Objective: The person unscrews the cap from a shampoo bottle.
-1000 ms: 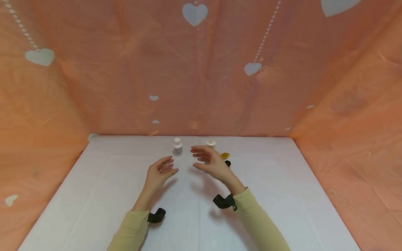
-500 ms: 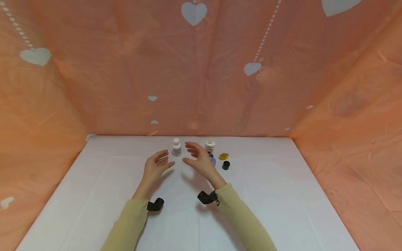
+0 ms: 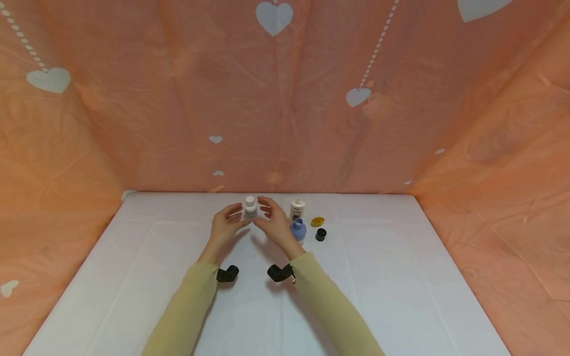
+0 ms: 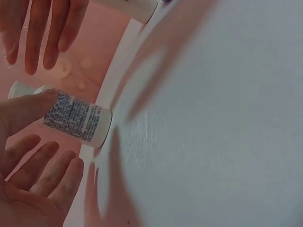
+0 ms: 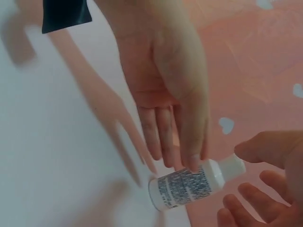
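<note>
A small white bottle [image 3: 250, 208] with a white cap and a printed label stands upright near the back of the table. On its left side is my left hand [image 3: 225, 228], fingers spread and slightly bent. My right hand [image 3: 273, 223] faces it from the right, its fingers extended. In the left wrist view the left thumb overlaps the label of the bottle [image 4: 75, 116]; contact cannot be told. The right wrist view has the right hand [image 5: 163, 80] with fingertips close to the bottle [image 5: 187, 186]. Neither hand is wrapped around it.
Right of my right hand stand a white bottle [image 3: 298, 207] without a cap and, before it, a blue open-necked bottle [image 3: 298, 230]. A yellow cap-like piece [image 3: 317, 222] and a black cap [image 3: 321, 234] lie beside them. An orange curtain [image 3: 276, 123] borders the white table [image 3: 383, 277].
Both hands have moved in toward the capped white bottle, the right one leftward and the left one forward and slightly right. The blue bottle has come into view behind the right hand.
</note>
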Demonstrator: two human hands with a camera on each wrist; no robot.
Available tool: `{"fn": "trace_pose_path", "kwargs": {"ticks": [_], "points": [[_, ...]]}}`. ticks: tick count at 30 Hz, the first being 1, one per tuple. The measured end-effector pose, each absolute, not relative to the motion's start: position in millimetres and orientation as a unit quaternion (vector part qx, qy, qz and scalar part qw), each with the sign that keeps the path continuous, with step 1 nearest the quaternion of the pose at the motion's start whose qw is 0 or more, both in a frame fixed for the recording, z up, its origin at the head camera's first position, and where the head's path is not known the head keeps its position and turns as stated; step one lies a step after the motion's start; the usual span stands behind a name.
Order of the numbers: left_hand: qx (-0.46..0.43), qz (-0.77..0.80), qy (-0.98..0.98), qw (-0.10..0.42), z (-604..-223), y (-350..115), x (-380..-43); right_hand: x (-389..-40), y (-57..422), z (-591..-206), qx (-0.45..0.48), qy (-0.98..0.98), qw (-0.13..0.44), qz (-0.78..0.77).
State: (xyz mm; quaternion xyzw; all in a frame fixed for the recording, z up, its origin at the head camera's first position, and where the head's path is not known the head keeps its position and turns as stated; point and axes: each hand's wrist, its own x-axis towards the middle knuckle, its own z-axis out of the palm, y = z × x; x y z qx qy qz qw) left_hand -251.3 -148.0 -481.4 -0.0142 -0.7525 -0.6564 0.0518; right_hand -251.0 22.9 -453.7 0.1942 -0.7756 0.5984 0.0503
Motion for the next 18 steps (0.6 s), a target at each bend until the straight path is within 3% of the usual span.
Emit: {"fn": "trace_pose_path", "kwargs": {"ticks": [18], "points": [[-0.006, -0.637, -0.767, 0.072, -488.4, -132.2, -267.2, -269.2, 14.4, -462.5, 0.208, -0.783, 0.038, 0.585]]}}
